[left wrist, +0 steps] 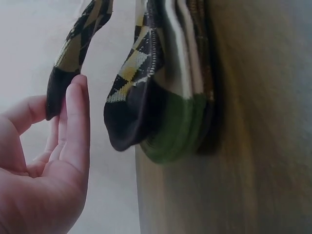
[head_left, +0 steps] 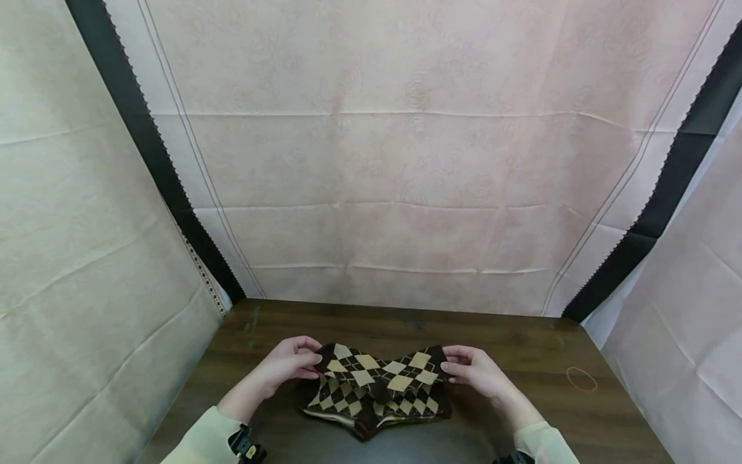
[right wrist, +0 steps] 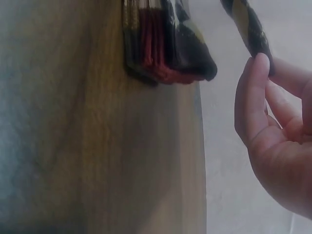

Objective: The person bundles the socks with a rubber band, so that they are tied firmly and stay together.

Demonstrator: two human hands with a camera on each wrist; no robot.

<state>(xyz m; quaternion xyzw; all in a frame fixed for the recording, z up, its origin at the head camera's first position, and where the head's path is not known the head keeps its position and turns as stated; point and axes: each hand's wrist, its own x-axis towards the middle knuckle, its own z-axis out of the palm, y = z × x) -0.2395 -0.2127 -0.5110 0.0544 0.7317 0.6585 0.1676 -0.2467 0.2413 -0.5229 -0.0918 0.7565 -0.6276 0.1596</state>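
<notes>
In the head view, a dark brown and cream argyle sock [head_left: 399, 383] stretches between both hands above the table. My left hand [head_left: 292, 362] pinches its dark left end between thumb and fingers. At the opposite end, my right hand [head_left: 472, 370] pinches the dark corner in the same way. Just beneath lies a stack of folded socks [head_left: 348, 407] with more argyle on top. In the left wrist view the stack shows a green end [left wrist: 170, 131]; its other side shows red ends [right wrist: 158, 48] in the right wrist view. A gap separates the held sock from the stack in both wrist views.
A thin orange rubber band [head_left: 596, 386] lies on the right part of the brown wooden table [head_left: 510, 338]. Pale fabric walls [head_left: 406, 161] with black edging strips enclose the table at the back and both sides.
</notes>
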